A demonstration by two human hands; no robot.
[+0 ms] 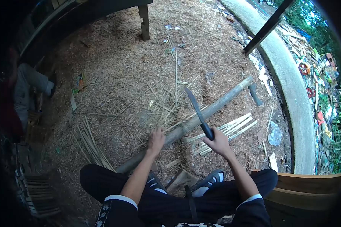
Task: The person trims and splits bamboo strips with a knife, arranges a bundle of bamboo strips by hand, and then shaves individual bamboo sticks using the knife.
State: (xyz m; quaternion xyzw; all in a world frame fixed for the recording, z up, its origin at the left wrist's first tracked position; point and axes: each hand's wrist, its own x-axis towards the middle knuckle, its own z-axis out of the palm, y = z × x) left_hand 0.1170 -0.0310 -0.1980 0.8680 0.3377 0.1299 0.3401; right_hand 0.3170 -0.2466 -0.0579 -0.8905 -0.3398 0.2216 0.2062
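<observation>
My right hand (217, 142) is closed round the black handle of a long knife (195, 104), its blade pointing up and away across a pole (225, 99). The pole lies slantwise on the ground in front of me. My left hand (156, 141) is closed at the pole's near side, left of the knife. A thin bamboo strip (172, 126) runs from its fingers along the pole towards the blade; its end inside the hand is hidden. Split pale strips (236, 124) lie beyond my right hand, and a bundle of thin strips (93, 145) lies to the left.
Shavings and loose slivers (165, 104) cover the ground ahead. An axe-like head (255, 94) lies by the pole's far end. A wooden post (267, 30) and concrete kerb (291, 98) stand right. Another person's leg (32, 81) is at left, a wooden bench (307, 185) at lower right.
</observation>
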